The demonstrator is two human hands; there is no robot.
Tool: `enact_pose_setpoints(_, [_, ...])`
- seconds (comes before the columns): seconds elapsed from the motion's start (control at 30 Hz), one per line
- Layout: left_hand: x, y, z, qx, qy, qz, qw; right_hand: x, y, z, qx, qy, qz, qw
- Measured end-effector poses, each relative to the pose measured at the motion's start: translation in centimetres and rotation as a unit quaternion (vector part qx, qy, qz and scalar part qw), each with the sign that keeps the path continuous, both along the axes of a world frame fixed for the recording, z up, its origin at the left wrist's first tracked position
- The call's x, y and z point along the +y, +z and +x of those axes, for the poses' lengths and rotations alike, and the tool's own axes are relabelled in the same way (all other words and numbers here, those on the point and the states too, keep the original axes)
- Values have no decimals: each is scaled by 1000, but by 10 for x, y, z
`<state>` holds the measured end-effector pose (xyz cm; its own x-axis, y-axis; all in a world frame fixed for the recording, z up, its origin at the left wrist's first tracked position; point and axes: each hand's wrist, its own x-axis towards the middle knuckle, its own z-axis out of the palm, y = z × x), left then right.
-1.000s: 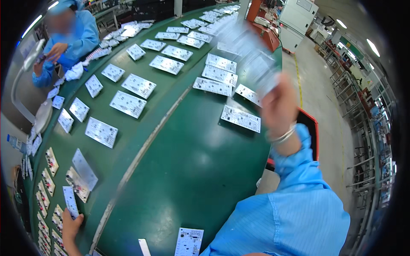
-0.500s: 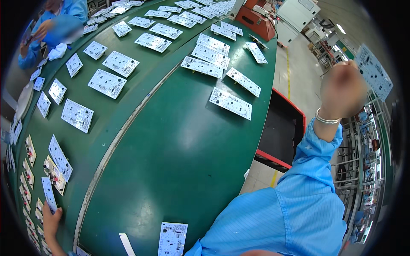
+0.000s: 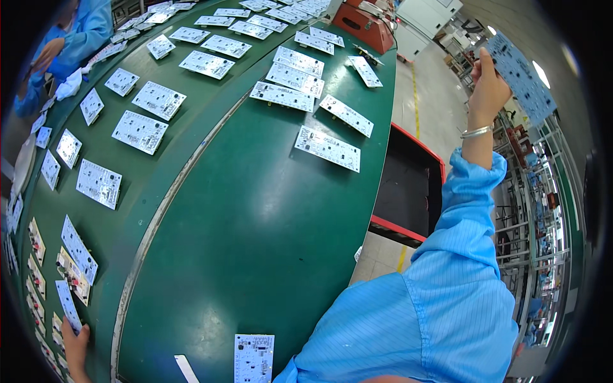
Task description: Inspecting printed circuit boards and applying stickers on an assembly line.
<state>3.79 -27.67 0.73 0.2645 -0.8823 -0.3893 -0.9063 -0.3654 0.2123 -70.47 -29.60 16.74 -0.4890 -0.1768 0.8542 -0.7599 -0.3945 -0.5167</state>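
Note:
My right hand [image 3: 490, 92] is raised at the far right, its fingers closed on the edge of a bluish-white circuit board [image 3: 520, 76] held over the floor beside the table. At the lower left, my left hand [image 3: 77, 348] grips the near end of a narrow white circuit board [image 3: 68, 305]. Just beyond that board, another white circuit board [image 3: 80, 249] leans against a tan board with tall components [image 3: 71, 271]. A single white circuit board [image 3: 254, 357] lies at the near table edge in front of me, with a white strip [image 3: 186, 368] to its left.
Many white circuit boards [image 3: 150, 100] lie in rows on the green conveyor, left of a metal rail [image 3: 167, 196]. More boards [image 3: 327, 148] sit on the green table [image 3: 255, 242]. A red-rimmed black bin [image 3: 408, 185] stands right of it. A co-worker's sleeve [image 3: 92, 29] is at far left.
The whole scene has shifted slightly left in the picture. My right hand, with its circuit board, is higher and further left in view. My left hand keeps its hold on the narrow board.

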Motion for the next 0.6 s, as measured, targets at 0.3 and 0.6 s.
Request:
enact_pose_setpoints(0.3, [2,-2,14,66,-5,-16,998,-7,-1,-24,31,-90,1,995])
enact_pose_setpoints(0.6, [3,5,5,66,-7,-4,998,-16,19,0,98,-96,-11,990])
